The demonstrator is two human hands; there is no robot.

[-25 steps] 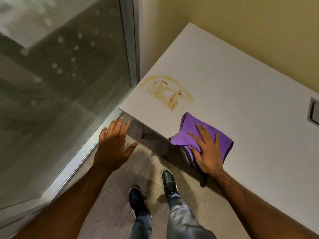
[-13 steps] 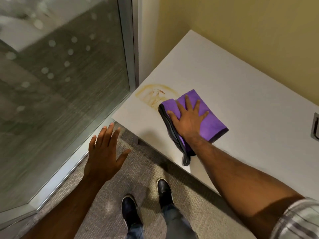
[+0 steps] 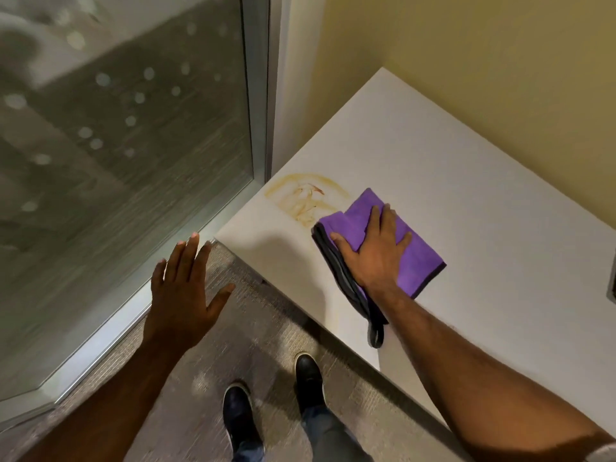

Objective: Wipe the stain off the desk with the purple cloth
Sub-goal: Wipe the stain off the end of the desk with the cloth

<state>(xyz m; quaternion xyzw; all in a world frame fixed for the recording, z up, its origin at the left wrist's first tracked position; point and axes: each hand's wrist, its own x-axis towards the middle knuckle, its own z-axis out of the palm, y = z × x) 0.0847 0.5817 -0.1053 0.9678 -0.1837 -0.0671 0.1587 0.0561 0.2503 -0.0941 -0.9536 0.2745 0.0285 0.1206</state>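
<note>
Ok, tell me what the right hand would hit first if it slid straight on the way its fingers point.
Probably nothing: the right hand, flat on the purple cloth, points just right of the brown stain, over bare white desk.

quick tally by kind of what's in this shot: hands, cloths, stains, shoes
hands: 2 (left hand, right hand)
purple cloth: 1
stain on the desk: 1
shoes: 2
total: 6

White counter (image 3: 466, 201), corner near glass wall. On it: brownish-yellow stain (image 3: 305, 200) w/ ring outline by the corner; folded purple cloth (image 3: 413, 258), dark-edged, lying flat just right of stain, touching its lower right edge, one dark end reaching the counter's front edge.
</note>
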